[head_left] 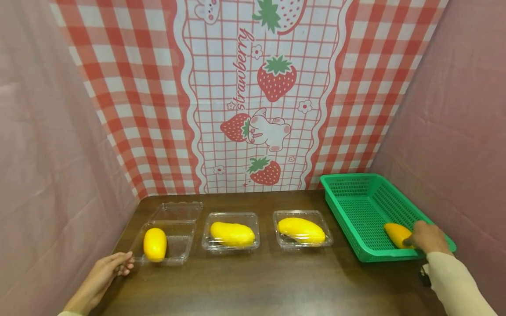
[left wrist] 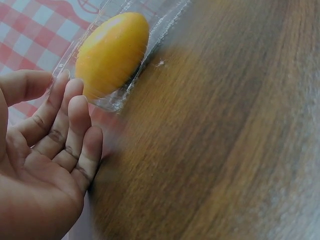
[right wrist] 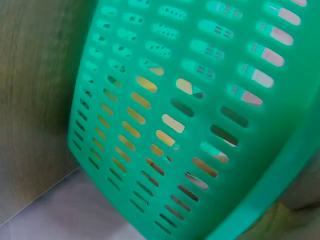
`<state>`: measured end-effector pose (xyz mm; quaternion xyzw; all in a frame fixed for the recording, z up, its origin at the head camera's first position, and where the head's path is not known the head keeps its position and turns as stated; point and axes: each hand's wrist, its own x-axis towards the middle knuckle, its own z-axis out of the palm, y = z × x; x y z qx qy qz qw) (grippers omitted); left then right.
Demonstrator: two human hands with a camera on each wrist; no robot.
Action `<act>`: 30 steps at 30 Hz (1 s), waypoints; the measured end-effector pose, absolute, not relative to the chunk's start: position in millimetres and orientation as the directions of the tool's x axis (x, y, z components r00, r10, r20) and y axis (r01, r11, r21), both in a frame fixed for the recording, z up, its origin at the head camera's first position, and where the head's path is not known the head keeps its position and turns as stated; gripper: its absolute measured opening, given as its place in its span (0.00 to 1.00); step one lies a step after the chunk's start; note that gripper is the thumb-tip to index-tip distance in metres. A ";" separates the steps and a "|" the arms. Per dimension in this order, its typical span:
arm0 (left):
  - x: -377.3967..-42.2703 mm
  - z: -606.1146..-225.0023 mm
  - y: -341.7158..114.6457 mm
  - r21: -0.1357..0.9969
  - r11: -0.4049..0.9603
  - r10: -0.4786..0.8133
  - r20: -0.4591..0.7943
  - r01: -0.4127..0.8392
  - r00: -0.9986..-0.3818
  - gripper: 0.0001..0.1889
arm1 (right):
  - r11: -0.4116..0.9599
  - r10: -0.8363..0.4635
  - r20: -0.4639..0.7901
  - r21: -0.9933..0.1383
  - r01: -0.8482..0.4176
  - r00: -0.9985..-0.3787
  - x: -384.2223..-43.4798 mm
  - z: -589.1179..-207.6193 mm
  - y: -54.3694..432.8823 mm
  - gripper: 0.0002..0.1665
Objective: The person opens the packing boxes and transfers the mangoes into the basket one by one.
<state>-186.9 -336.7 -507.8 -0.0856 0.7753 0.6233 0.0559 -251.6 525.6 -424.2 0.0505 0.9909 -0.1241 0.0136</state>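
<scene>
My left hand (head_left: 106,274) pinches the near left edge of an open clear plastic container (head_left: 182,262) between thumb and index finger, with the other fingers loosely curved. A yellow mango (head_left: 155,244) lies in that container; the left wrist view shows the mango (left wrist: 114,52) just past my fingertips. Over on the right, my right hand (head_left: 428,238) reaches over the near rim of a green plastic basket (head_left: 356,219) and grips one end of a mango (head_left: 396,235) inside it. The right wrist view shows mostly the basket's slotted wall (right wrist: 185,145), which hides much of the grip.
Two closed clear containers, a middle one (head_left: 205,241) and a right one (head_left: 276,239), each hold a yellow mango. They stand on the brown wooden table (head_left: 237,285). A checked strawberry cloth (head_left: 257,96) hangs behind, and pink cloth (head_left: 454,131) borders the right side.
</scene>
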 end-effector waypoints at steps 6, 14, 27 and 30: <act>-185.9 -507.7 -338.4 0.955 0.212 -0.053 -0.200 -0.207 -0.978 0.23 | 0.967 0.026 0.005 -0.252 0.024 -1.000 -257.5 -416.4 513.4 0.21; -187.0 -509.1 -335.9 0.963 0.191 -0.078 -0.179 -0.191 -0.981 0.22 | 0.965 -0.010 0.046 -0.260 -0.022 -0.999 -268.4 -404.6 482.6 0.38; -185.4 -509.0 -336.5 0.953 0.220 -0.054 -0.203 -0.210 -0.978 0.24 | 0.946 -0.032 0.170 -0.313 -0.084 -0.985 -277.4 -397.4 434.9 0.38; -184.7 -507.6 -337.5 0.951 0.223 -0.044 -0.210 -0.214 -0.977 0.24 | 0.945 -0.039 0.204 -0.312 -0.102 -0.978 -279.8 -396.5 424.7 0.36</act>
